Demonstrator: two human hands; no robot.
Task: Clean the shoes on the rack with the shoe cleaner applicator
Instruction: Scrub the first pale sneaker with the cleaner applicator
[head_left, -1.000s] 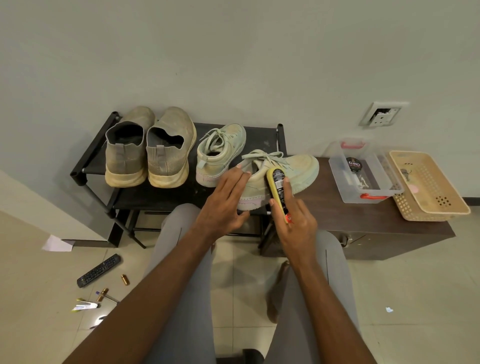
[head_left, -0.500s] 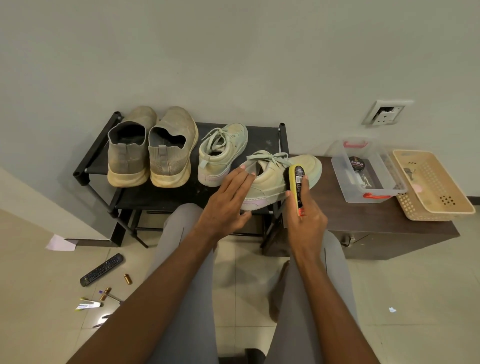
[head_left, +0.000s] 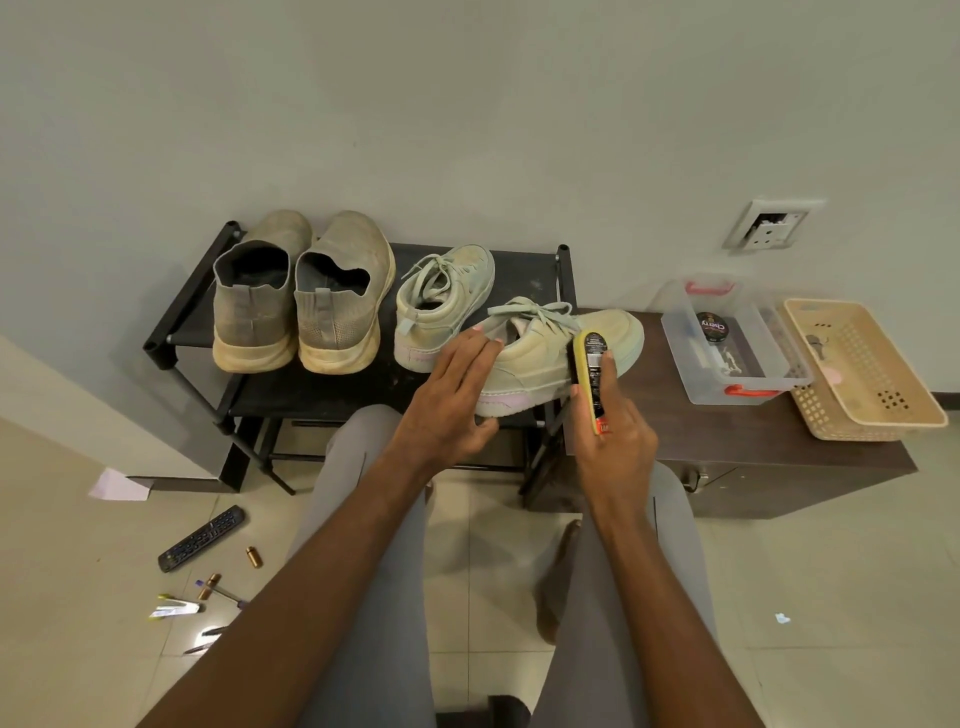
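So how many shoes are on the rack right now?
4. Two grey slip-ons stand side by side at the rack's left. One pale green sneaker sits mid-rack. Another, at the right end, is steadied by the left hand. None looks hidden.

One word could be read: "Cherry", printed upside down to the camera on the lid of a round black tin (head_left: 711, 327) that lay in the clear plastic box (head_left: 698, 371) at the cabinet's back edge. The black label on the yellow shoe cleaner applicator (head_left: 592, 371) carried lines of print and a red patch with white marks, all too small to read.
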